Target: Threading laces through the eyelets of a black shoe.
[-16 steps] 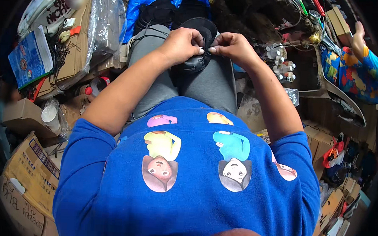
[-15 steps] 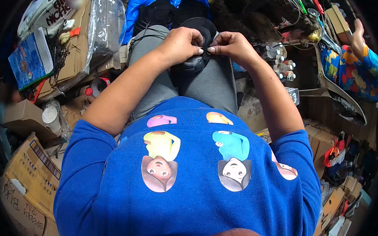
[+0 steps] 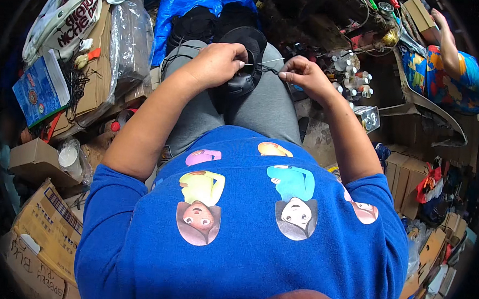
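The left hand (image 3: pixel 220 63) partly hid the black, shiny-toed shoe (image 3: pixel 241 85) above the grey trousers (image 3: pixel 268 110), its own grip impossible to tell, while the right hand (image 3: pixel 306 77) pinched a dark cord (image 3: pixel 269 70)

Colour log: blue and black foremost, brown toward the edges

Shoe (image 3: pixel 240 84): black throughout. Cord (image 3: pixel 268 70): black. Trousers (image 3: pixel 269 105): plain grey. Shirt (image 3: pixel 244 258): royal blue, printed with cartoon figures; the larger ones wear yellow (image 3: pixel 205 186) and turquoise (image 3: pixel 294 184), smaller ones purple and orange.

Plastic sheet (image 3: pixel 168 16): bright blue. Book (image 3: pixel 37 85): blue cover, round orange-toned emblem. Cloth (image 3: pixel 86 18): white, dark red lettering. Cup (image 3: pixel 71 161): white. Printed carton (image 3: pixel 51 221): yellow-brown, dark striped band. Nearby person's clothing (image 3: pixel 459 90): blue ground, orange, red and yellow patches. Bottle caps (image 3: pixel 368 76): white.
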`<state>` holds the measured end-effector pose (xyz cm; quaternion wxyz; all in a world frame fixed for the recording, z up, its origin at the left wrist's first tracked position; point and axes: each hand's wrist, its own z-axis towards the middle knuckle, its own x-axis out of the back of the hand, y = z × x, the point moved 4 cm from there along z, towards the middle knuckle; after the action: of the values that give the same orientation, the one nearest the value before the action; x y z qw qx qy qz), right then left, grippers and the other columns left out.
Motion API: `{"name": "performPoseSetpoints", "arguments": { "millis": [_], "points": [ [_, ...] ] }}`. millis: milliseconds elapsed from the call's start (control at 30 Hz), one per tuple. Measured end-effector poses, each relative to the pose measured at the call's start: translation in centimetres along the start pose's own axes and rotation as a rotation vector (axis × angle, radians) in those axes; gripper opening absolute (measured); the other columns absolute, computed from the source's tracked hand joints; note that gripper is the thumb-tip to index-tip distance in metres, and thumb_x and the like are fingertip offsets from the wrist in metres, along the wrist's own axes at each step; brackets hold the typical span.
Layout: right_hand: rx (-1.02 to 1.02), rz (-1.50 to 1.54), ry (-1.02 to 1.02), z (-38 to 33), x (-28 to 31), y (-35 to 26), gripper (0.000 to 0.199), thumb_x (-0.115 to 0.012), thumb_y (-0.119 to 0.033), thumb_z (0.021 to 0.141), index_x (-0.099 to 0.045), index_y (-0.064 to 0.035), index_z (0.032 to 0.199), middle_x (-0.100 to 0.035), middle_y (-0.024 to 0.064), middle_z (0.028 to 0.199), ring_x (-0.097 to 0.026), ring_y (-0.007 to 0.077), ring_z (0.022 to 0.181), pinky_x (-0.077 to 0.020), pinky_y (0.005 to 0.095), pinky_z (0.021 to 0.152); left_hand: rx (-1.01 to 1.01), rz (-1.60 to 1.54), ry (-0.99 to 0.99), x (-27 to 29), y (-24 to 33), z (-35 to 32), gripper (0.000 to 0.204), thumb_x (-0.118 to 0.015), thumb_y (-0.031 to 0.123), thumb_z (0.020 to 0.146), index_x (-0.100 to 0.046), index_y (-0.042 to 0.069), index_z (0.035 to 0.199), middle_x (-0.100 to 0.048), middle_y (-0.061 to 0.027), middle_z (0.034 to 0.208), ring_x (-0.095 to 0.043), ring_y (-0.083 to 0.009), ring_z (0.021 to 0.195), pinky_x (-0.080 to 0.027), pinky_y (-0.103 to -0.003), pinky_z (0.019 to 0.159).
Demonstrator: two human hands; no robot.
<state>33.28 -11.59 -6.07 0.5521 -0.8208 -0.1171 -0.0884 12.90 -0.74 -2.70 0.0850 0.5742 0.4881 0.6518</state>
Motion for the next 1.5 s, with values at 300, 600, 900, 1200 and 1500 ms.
{"name": "performPoseSetpoints", "arguments": {
  "millis": [300, 600, 900, 1200, 1500],
  "points": [
    [0.128, 0.168, -0.070, -3.9, 2.7, -4.0, 0.017, -0.064, -0.020, 0.087, -0.056, -0.0046, 0.089, -0.054, -0.0036, 0.078, -0.050, 0.0063, 0.073, -0.0418, 0.0222, 0.068, -0.030, 0.047, 0.001, -0.4, 0.2, 0.1, 0.018, -0.057, 0.014, 0.083, -0.063, 0.008, 0.100, -0.066, -0.0140, 0.090, -0.064, -0.0298, 0.086, -0.049, -0.038, 0.077],
    [0.108, 0.012, 0.136, -1.7, -1.5, -2.4, 0.020, -0.075, -0.016, 0.077, -0.065, -0.0033, 0.089, -0.054, 0.0005, 0.089, -0.052, 0.0077, 0.079, -0.0430, 0.0223, 0.070, -0.028, 0.034, 0.020, -0.5, 0.4, 0.1, 0.018, -0.058, 0.017, 0.082, -0.065, 0.011, 0.098, -0.067, -0.0128, 0.091, -0.064, -0.0318, 0.088, -0.049, -0.041, 0.079],
    [0.100, 0.116, 0.067, -0.9, 4.5, -4.8, 0.014, -0.067, -0.022, 0.081, -0.061, -0.0098, 0.085, -0.053, -0.0069, 0.074, -0.046, 0.0031, 0.067, -0.0384, 0.0196, 0.061, -0.118, 0.093, -0.025, -0.3, 0.5, 0.5, 0.017, -0.059, 0.012, 0.084, -0.062, 0.006, 0.100, -0.067, -0.0148, 0.093, -0.064, -0.0321, 0.088, -0.050, -0.037, 0.076],
    [-0.001, 0.054, 0.055, -0.8, -0.7, -2.1, 0.026, -0.072, -0.017, 0.079, -0.064, -0.0045, 0.100, -0.058, 0.0001, 0.098, -0.054, 0.0093, 0.093, -0.0411, 0.0239, 0.084, -0.076, 0.041, -0.004, -0.3, 0.2, 0.3, 0.017, -0.058, 0.012, 0.084, -0.062, 0.006, 0.100, -0.067, -0.0147, 0.092, -0.065, -0.0309, 0.087, -0.050, -0.036, 0.076],
    [0.229, 0.175, 0.025, -1.5, 2.6, -3.9, 0.016, -0.067, -0.018, 0.078, -0.057, -0.0059, 0.078, -0.049, -0.0005, 0.087, -0.050, 0.0090, 0.081, -0.0392, 0.0236, 0.076, -0.122, 0.073, -0.006, -0.3, 0.5, 0.5, 0.017, -0.057, 0.015, 0.083, -0.064, 0.009, 0.098, -0.067, -0.0136, 0.089, -0.064, -0.0314, 0.087, -0.049, -0.038, 0.077]
  ]
}}
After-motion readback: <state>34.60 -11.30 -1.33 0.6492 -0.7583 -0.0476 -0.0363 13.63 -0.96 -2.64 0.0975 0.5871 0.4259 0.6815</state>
